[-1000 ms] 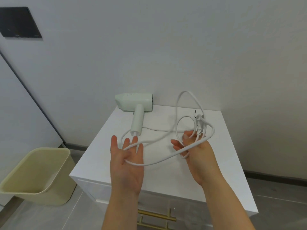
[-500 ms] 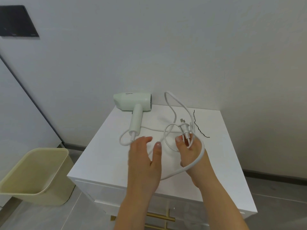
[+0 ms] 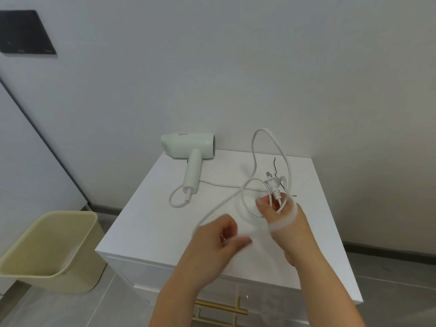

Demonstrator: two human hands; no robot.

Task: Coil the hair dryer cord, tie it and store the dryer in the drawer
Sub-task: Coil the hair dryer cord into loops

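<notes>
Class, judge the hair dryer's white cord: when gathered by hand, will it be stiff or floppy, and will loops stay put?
Probably semi-stiff: the cord stands in a tall arch above the right hand instead of drooping. Likely springy: the loop beside the hair dryer handle lies wide open, so coils may unwind unless held. The plug end may swing.

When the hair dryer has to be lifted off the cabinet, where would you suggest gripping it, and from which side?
Probably the handle, around its middle, coming from above on the near side. The hair dryer lies flat with that slim, straight handle pointing toward the person, while its bulky body sits by the wall and the cord loops out of the handle's end.
</notes>
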